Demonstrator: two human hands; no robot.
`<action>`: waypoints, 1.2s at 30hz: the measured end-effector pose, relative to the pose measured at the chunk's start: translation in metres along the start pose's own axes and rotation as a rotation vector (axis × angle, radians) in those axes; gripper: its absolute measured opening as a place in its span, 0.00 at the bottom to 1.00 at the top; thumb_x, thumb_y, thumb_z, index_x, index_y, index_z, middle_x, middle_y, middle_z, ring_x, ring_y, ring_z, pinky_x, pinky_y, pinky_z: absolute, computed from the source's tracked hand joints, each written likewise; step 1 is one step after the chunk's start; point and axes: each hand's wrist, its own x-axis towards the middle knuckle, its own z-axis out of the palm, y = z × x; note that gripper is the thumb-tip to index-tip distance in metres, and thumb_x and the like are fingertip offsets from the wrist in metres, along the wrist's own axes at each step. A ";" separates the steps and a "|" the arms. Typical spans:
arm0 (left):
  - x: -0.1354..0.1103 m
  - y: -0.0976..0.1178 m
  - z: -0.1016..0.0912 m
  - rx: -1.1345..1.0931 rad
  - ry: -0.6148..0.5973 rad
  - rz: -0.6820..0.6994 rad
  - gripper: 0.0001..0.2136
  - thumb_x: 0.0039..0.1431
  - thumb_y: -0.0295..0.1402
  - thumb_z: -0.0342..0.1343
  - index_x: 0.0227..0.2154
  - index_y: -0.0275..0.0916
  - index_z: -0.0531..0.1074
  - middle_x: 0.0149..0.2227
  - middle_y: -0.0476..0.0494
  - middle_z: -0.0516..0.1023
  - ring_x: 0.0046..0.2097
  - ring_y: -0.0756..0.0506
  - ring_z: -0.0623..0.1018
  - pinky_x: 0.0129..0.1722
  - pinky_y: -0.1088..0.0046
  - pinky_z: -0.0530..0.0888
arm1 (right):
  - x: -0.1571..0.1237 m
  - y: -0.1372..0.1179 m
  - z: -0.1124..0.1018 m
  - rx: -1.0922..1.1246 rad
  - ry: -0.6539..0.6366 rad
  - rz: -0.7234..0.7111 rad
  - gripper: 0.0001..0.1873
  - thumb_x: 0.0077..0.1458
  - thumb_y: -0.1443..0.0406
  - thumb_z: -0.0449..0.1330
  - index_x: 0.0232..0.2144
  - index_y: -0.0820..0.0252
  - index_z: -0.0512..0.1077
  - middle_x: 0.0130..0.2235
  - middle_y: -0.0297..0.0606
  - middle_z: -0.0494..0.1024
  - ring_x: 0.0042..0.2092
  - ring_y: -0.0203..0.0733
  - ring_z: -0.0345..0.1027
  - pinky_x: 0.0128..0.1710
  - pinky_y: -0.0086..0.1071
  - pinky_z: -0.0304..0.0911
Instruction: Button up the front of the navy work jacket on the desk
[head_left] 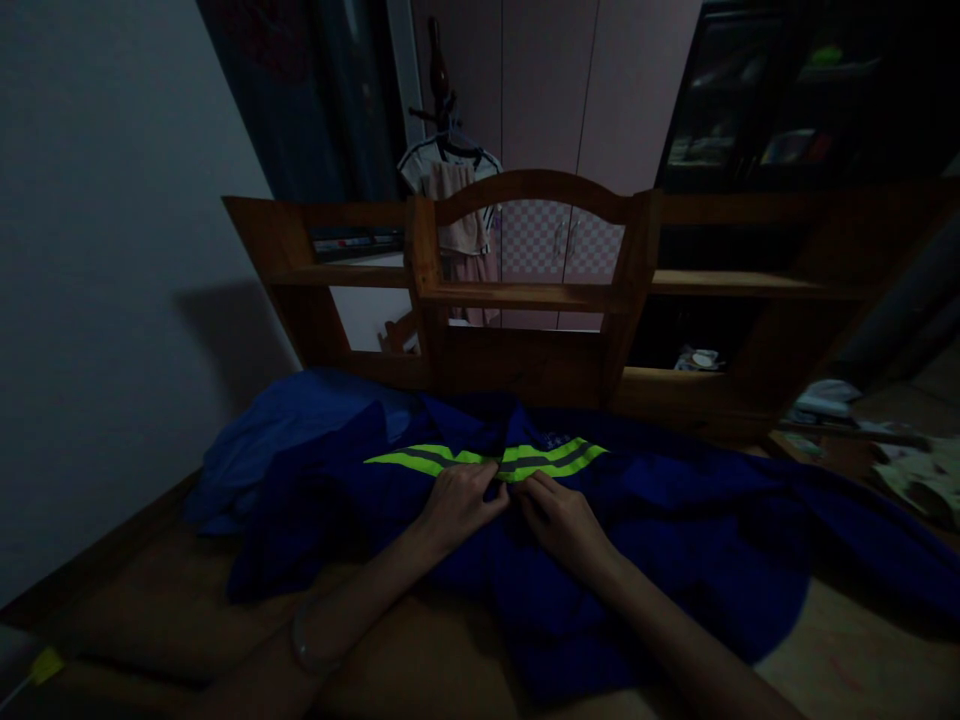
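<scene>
A dark blue work jacket (pixel 645 530) lies spread out, its sleeves reaching to the left and right. Across its chest runs a yellow-green reflective strip (pixel 559 458) with a grey band, broken at the front opening. My left hand (pixel 461 502) is closed on the jacket's front edge just below the strip, thumb and fingers pinched. Right beside it, my right hand (pixel 559 515) pinches the other side of the front opening. The fingertips of both hands nearly meet. Whatever small fastening may lie between them is hidden. A bracelet (pixel 309 640) circles my left wrist.
A lighter blue pillow or folded cloth (pixel 300 410) lies at the back left, against the wall (pixel 112 250). Behind the jacket stands a wooden headboard with shelves (pixel 525 295). Clothes (pixel 454 200) hang on a stand beyond it. Several items (pixel 922 480) lie at the far right.
</scene>
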 end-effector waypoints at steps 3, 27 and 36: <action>0.000 -0.002 0.002 -0.014 0.016 -0.040 0.06 0.58 0.35 0.49 0.30 0.39 0.67 0.29 0.46 0.75 0.32 0.46 0.75 0.31 0.72 0.65 | 0.000 -0.001 -0.001 -0.001 -0.004 0.000 0.09 0.61 0.70 0.50 0.41 0.56 0.67 0.38 0.36 0.71 0.37 0.37 0.68 0.37 0.28 0.62; 0.009 -0.021 0.004 -0.822 -0.211 -0.195 0.14 0.53 0.43 0.56 0.25 0.35 0.73 0.25 0.51 0.71 0.30 0.50 0.69 0.29 0.78 0.62 | -0.001 0.001 -0.002 0.007 -0.036 0.000 0.10 0.61 0.70 0.50 0.41 0.56 0.68 0.38 0.36 0.74 0.40 0.38 0.69 0.41 0.30 0.62; 0.006 -0.021 0.010 -0.835 -0.195 -0.254 0.13 0.53 0.41 0.56 0.22 0.35 0.70 0.21 0.51 0.68 0.26 0.51 0.68 0.26 0.78 0.60 | -0.001 0.001 -0.002 -0.012 -0.011 -0.014 0.09 0.60 0.69 0.50 0.40 0.56 0.69 0.36 0.36 0.74 0.38 0.38 0.69 0.39 0.29 0.63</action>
